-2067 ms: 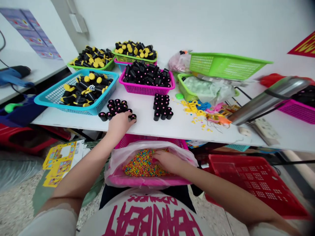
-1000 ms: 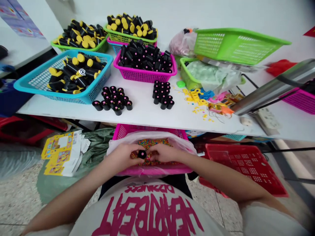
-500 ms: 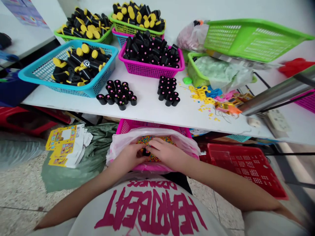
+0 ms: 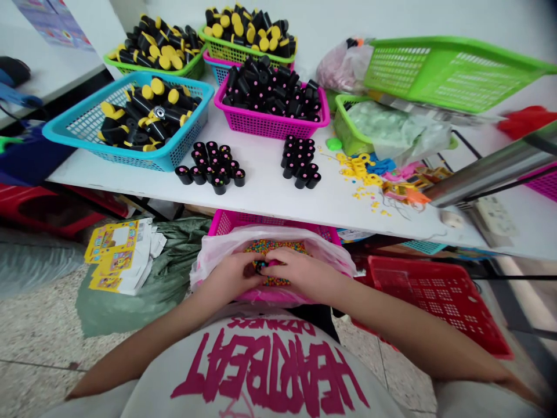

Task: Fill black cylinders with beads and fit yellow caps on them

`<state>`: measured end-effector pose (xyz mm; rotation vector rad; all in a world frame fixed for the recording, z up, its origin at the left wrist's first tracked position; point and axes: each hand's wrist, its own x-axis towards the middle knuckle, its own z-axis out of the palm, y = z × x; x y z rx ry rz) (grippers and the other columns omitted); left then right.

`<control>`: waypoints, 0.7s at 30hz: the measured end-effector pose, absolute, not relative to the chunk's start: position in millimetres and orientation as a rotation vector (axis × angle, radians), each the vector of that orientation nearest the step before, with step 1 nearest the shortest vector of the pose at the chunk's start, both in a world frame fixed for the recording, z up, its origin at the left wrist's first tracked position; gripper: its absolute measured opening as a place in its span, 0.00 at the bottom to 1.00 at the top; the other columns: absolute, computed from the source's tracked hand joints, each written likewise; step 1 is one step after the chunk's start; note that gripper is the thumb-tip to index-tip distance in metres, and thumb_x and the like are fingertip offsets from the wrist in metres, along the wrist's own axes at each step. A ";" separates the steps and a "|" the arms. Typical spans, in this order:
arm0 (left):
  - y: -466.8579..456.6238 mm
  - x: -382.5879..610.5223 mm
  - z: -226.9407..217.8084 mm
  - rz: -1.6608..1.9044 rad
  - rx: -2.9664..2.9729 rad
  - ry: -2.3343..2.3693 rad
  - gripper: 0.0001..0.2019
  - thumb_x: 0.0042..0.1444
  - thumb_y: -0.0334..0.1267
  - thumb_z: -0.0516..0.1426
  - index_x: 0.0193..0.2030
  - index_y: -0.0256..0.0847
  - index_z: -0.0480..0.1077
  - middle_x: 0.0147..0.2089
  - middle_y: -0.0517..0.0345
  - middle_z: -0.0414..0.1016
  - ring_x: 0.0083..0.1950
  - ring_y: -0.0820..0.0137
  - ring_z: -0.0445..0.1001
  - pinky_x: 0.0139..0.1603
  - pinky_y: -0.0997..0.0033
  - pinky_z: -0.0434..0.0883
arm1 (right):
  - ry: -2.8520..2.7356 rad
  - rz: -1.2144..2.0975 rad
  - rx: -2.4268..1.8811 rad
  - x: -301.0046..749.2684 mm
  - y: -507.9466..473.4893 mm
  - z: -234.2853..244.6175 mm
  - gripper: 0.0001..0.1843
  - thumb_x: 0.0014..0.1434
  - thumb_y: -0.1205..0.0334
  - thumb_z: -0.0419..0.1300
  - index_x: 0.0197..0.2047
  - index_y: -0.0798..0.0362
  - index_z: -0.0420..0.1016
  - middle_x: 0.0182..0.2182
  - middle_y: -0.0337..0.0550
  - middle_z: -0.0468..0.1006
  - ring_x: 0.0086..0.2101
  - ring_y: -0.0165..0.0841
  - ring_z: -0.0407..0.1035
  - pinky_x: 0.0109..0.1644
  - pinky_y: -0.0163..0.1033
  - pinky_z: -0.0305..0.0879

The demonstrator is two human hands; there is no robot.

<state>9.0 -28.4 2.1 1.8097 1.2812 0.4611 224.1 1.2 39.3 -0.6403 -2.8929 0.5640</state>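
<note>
My left hand (image 4: 230, 274) is closed round a small black tube (image 4: 259, 267), held over the coloured beads (image 4: 272, 248) in a plastic bag inside the pink basket (image 4: 226, 221) on my lap. My right hand (image 4: 296, 270) meets it from the right, fingers pinched at the tube's mouth; what they hold is hidden. On the white table (image 4: 270, 197) above stand two groups of upright black tubes, one at the left (image 4: 212, 166) and one at the right (image 4: 300, 162).
Baskets of black tubes, some with yellow caps, line the table's back: blue (image 4: 130, 125), pink (image 4: 272, 98), green (image 4: 152, 52). Yellow and coloured small parts (image 4: 365, 174) lie to the right, by a metal lamp arm (image 4: 491, 171). A red basket (image 4: 439, 302) sits on the floor.
My left hand took a black tube from the left group on the table and brought it down over the beads. My right hand came up from the beads to the tube's mouth.
</note>
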 end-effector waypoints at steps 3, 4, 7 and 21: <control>-30.1 5.0 14.7 0.549 1.791 1.294 0.16 0.54 0.40 0.62 0.50 0.43 0.76 0.38 0.57 0.82 0.34 0.68 0.78 0.37 0.70 0.74 | -2.879 0.677 -0.795 232.7 6.4 39.2 0.15 0.62 0.71 0.58 0.51 0.51 0.78 0.51 0.49 0.77 0.50 0.39 0.72 0.56 0.46 0.69; -29.2 1.9 21.9 0.585 1.776 1.317 0.16 0.54 0.41 0.62 0.49 0.43 0.76 0.39 0.57 0.82 0.34 0.68 0.79 0.38 0.70 0.75 | -2.897 0.699 -0.880 235.5 8.6 38.1 0.16 0.62 0.72 0.58 0.49 0.50 0.79 0.50 0.48 0.78 0.48 0.39 0.73 0.54 0.45 0.70; -15.6 -11.6 46.7 0.712 1.754 1.516 0.17 0.54 0.45 0.62 0.51 0.45 0.76 0.38 0.59 0.82 0.34 0.68 0.79 0.39 0.69 0.76 | -3.038 0.698 -1.187 238.2 14.2 28.1 0.16 0.60 0.78 0.54 0.44 0.54 0.80 0.45 0.51 0.80 0.41 0.39 0.77 0.48 0.43 0.73; 96.9 -35.1 55.0 0.412 2.130 2.263 0.27 0.61 0.53 0.55 0.65 0.49 0.68 0.49 0.46 0.78 0.46 0.53 0.77 0.42 0.60 0.72 | -3.189 0.631 -1.172 166.8 10.4 -28.3 0.14 0.63 0.76 0.51 0.44 0.62 0.77 0.43 0.55 0.80 0.41 0.39 0.77 0.42 0.37 0.72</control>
